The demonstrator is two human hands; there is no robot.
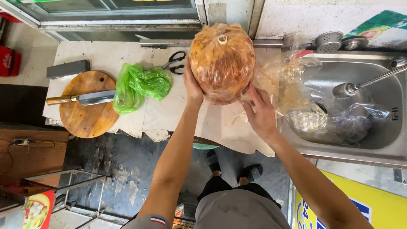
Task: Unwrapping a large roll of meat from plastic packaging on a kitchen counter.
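— What do the hands hold?
— The left hand and right hand grasp, open-palmed, a bulging clear plastic bag of orange-brown food from both sides, above the pale worktop.
— And nearby?
— A crumpled green plastic bag, black-handled scissors, a cleaver on a round wooden board, and a steel sink.

Pale bench, chipped along near edge. On it: round wooden chopping board at left, cleaver lying across it; grey block behind; crumpled green plastic bag; black-handled scissors. Steel sink adjoins at right.
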